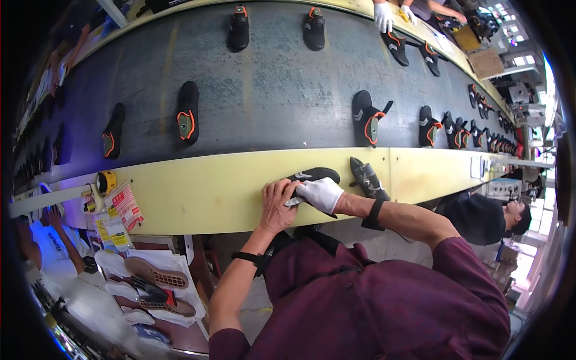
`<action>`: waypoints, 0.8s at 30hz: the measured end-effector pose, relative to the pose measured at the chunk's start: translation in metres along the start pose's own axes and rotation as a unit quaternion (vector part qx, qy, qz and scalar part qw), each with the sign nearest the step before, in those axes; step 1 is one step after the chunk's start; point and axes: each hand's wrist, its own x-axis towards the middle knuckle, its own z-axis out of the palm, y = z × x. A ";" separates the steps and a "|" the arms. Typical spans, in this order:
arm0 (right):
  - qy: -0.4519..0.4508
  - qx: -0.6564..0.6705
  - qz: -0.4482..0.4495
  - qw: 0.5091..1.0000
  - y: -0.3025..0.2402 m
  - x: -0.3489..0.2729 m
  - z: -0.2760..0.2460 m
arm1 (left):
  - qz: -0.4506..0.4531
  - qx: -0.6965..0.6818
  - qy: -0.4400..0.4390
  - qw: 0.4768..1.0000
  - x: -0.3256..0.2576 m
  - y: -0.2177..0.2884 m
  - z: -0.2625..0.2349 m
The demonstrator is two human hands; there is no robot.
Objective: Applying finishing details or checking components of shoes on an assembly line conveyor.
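Hands, two: bare left and gloved right gripped one black shoe over the near counter, apparently to steady it; dark pointed object lay right.

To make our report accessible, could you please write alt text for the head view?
A person's bare left hand and white-gloved right hand are together at a black shoe over a yellow counter; beyond it, a dark belt carries several orange-trimmed shoes.

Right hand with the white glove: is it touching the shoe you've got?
Touching: the head view shows the gloved right hand lying right against the black shoe, with no gap.
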 end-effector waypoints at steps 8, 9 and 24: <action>0.082 0.189 0.101 0.973 -0.002 -0.029 -0.023 | 0.017 0.032 0.007 0.999 -0.006 -0.004 0.016; 0.078 0.191 0.159 0.965 0.004 -0.044 -0.021 | 0.018 0.038 -0.002 0.999 -0.003 -0.002 0.016; -0.061 -0.034 0.168 0.983 0.024 -0.092 -0.037 | 0.027 0.064 -0.017 0.997 0.001 0.005 0.021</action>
